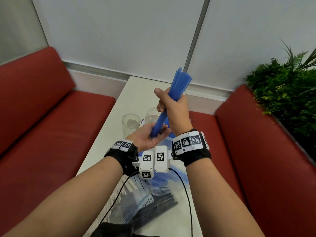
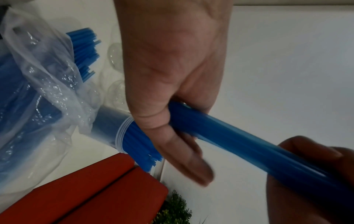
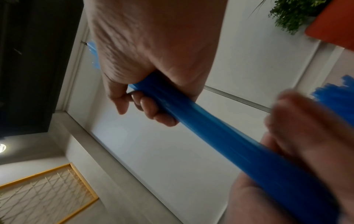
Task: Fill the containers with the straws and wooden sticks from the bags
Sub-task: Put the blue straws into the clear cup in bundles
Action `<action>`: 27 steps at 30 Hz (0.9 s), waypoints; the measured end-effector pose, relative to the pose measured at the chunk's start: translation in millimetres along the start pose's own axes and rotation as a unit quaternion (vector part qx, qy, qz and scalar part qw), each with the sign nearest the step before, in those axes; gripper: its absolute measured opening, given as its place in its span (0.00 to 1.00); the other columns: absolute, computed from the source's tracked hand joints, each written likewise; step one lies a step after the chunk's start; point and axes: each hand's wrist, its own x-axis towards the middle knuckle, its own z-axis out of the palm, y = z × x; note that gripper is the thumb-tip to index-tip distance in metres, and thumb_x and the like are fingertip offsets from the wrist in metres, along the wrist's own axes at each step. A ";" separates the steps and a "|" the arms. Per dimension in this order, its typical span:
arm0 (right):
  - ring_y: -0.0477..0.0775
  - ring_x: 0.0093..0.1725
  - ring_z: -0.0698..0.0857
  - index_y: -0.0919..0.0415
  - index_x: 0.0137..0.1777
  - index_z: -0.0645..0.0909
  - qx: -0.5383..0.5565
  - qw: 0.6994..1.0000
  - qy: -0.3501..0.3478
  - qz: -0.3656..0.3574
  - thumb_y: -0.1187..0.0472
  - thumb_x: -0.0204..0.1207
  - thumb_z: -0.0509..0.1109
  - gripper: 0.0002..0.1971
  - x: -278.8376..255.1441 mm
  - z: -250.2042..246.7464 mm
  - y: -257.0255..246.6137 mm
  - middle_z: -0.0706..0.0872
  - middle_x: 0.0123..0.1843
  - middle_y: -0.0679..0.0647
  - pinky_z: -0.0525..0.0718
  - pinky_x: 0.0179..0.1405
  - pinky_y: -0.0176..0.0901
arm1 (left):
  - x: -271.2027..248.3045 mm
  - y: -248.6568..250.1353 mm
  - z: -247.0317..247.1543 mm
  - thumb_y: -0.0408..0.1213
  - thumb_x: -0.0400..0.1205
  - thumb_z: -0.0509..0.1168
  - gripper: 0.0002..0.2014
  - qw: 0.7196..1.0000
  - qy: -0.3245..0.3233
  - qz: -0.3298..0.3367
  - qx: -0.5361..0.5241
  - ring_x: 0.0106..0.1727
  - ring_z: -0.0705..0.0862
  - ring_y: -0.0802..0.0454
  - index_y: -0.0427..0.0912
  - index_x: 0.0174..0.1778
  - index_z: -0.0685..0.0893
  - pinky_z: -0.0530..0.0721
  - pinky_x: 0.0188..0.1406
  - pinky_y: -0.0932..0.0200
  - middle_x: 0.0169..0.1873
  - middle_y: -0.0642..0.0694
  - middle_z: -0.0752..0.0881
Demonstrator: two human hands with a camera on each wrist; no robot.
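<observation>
A bundle of blue straws (image 1: pixel 177 84) stands tilted above the table, upper ends fanned out. My right hand (image 1: pixel 172 103) grips it round the middle. My left hand (image 1: pixel 153 137) lies palm up beneath, thumb and fingers loosely curled round the lower end. In the left wrist view the bundle (image 2: pixel 239 144) runs from my left hand (image 2: pixel 168 68) to the right hand (image 2: pixel 306 174). Two empty clear jars (image 1: pixel 130 124) (image 1: pixel 151 115) stand behind the hands. A third jar packed with blue straws (image 2: pixel 113 128) stands beside a clear bag of blue straws (image 2: pixel 38 91).
Clear bags (image 1: pixel 153 199) with dark straws and pale sticks lie on the narrow white table (image 1: pixel 136 93) near me. Red benches (image 1: pixel 51 117) (image 1: pixel 256 151) flank the table. A green plant (image 1: pixel 287 93) stands at the right, and a wall closes the far end.
</observation>
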 end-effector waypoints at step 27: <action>0.68 0.48 0.94 0.69 0.49 0.87 -0.149 0.939 -0.131 0.280 0.66 0.76 0.78 0.06 30.5 -71.7 14.2 0.91 0.53 0.70 0.92 0.42 0.41 | 34.8 9.8 -59.4 0.38 0.88 0.61 0.11 0.972 0.170 0.109 0.122 0.34 0.86 0.47 0.32 0.52 0.81 0.87 0.32 0.60 0.40 0.36 0.84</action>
